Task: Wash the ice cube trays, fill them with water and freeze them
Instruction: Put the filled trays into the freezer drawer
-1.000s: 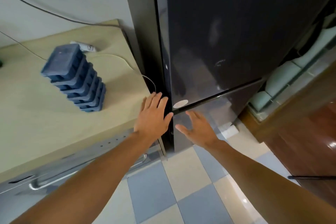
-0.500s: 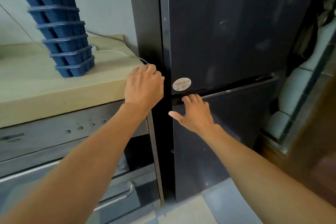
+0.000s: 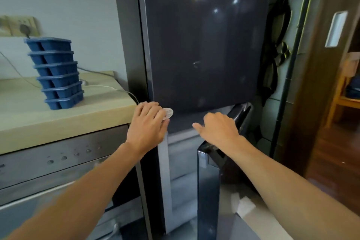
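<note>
Several blue ice cube trays [image 3: 56,72] stand stacked on the beige counter [image 3: 64,121] at the left, apart from both hands. The dark fridge [image 3: 204,45] fills the middle. Its lower freezer door [image 3: 208,191] stands swung out toward me, showing pale freezer drawers [image 3: 181,161] inside. My right hand [image 3: 218,126] grips the top edge of that lower door, fingers curled over it. My left hand [image 3: 148,124] presses against the bottom left corner of the upper door, partly covering a round sticker [image 3: 169,112].
A stainless appliance [image 3: 58,163] with buttons sits under the counter. A wall socket [image 3: 21,27] and cables [image 3: 109,87] lie behind the trays. Black bags [image 3: 276,45] hang to the right of the fridge. A wooden door frame [image 3: 321,103] and a wooden chair [image 3: 342,95] are at far right.
The lower freezer door has swung open toward me under my right hand. My left hand slid from the fridge's side edge onto the upper door's corner. The view has risen.
</note>
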The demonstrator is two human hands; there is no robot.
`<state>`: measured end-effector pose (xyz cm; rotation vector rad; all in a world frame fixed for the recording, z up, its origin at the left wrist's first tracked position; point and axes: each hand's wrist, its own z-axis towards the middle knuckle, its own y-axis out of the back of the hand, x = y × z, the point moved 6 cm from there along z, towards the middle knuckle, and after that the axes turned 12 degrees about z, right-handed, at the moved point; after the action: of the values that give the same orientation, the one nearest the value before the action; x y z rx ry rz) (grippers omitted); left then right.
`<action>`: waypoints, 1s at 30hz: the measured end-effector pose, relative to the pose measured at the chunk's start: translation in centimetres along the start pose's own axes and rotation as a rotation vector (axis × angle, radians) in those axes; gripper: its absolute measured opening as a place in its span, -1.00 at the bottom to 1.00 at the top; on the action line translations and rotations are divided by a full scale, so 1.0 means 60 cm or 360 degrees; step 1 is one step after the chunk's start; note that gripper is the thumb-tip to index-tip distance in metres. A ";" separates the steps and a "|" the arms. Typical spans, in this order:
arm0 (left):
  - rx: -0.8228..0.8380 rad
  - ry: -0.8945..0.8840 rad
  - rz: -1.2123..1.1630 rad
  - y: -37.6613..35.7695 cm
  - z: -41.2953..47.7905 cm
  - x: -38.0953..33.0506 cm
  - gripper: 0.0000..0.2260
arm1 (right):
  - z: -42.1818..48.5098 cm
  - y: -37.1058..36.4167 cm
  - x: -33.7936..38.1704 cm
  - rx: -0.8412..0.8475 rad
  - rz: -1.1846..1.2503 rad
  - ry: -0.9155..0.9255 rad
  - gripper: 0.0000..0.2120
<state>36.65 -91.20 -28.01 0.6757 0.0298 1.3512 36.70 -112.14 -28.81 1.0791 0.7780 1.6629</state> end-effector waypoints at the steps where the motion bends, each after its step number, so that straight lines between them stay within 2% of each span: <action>1: -0.0007 -0.0073 -0.0064 0.000 -0.006 -0.032 -0.80 | 0.001 0.006 -0.009 0.0026 -0.0006 -0.0032 -0.51; 3: 0.0184 -0.0146 -0.0183 -0.014 -0.012 -0.088 -0.75 | 0.010 0.019 -0.025 0.0098 -0.0049 -0.0085 -0.54; 6: 0.0564 -0.0100 -0.0285 -0.061 -0.016 -0.139 -0.69 | 0.032 0.048 -0.048 0.0134 -0.0091 -0.0131 -0.56; 9: 0.0739 -0.0014 -0.0352 -0.105 -0.016 -0.160 -0.64 | 0.051 0.069 -0.063 0.0097 -0.0166 -0.0135 -0.58; 12: 0.0921 0.0020 -0.0329 -0.154 -0.011 -0.173 -0.60 | 0.064 0.069 -0.082 0.0192 -0.0250 -0.0160 -0.61; 16: 0.1142 0.0116 -0.0350 -0.219 0.008 -0.183 -0.51 | 0.077 0.064 -0.139 0.0212 -0.0184 -0.0284 -0.62; 20: 0.1174 0.0115 -0.0340 -0.269 0.020 -0.194 -0.47 | 0.083 0.023 -0.217 0.0161 -0.0157 -0.0368 -0.37; 24: 0.1316 0.0073 -0.0244 -0.311 0.010 -0.200 -0.45 | 0.104 0.002 -0.305 0.0054 -0.0271 -0.0402 -0.26; 30: 0.1479 0.0074 -0.0148 -0.378 0.021 -0.199 -0.34 | 0.135 -0.031 -0.450 0.0122 -0.0434 -0.0674 -0.06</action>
<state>54.23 -103.87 -41.72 1.3914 0.7531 1.2259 48.54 -137.03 -35.14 1.2628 0.6772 1.1323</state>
